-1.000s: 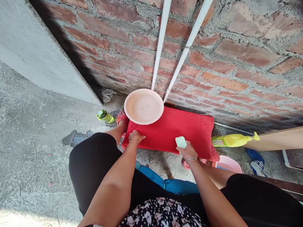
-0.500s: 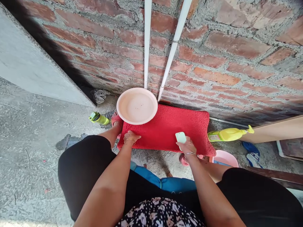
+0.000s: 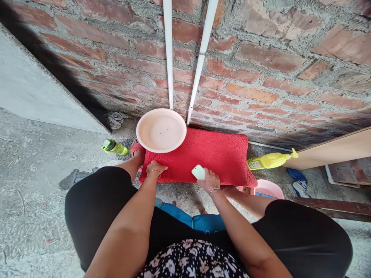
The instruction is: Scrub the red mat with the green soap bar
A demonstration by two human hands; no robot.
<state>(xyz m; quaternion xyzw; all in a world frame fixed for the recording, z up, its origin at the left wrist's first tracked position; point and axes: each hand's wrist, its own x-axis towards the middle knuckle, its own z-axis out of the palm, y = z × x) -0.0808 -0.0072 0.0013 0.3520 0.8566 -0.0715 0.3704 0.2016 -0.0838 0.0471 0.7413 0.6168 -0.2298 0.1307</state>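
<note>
**Scrubbing a red mat on the floor: grip and pressure tips**

Person is crouched over a red mat laid flat on the concrete floor, its far edge right against the brick wall. Right hand is wrapped around a pale green scrubber, which sits on the near edge of the mat, roughly mid-length. Left hand is flat, fingers spread, pressing down on the near left corner. A pink basin sits on the far left corner of the mat, just below two white pipes.

My take on doing this bit well:

- That pinning hand matters. A pile mat on rough concrete will probably creep with each stroke, so I'd hold it down close to wherever the scrubber works, not off at the corner
- Short overlapping strokes along the pile, working from the near edge toward the wall, so no strip gets skipped
- Watch the basin. I can't tell if there's water in it, but stroking up into that corner could knock it. I'd slide it off onto the floor before doing that part
- The yellow bottle lies on its side just past the mat's right end, near a pink tub, so soap is within reach without standing up
- The small green bottle on the left is well clear of the mat
</note>
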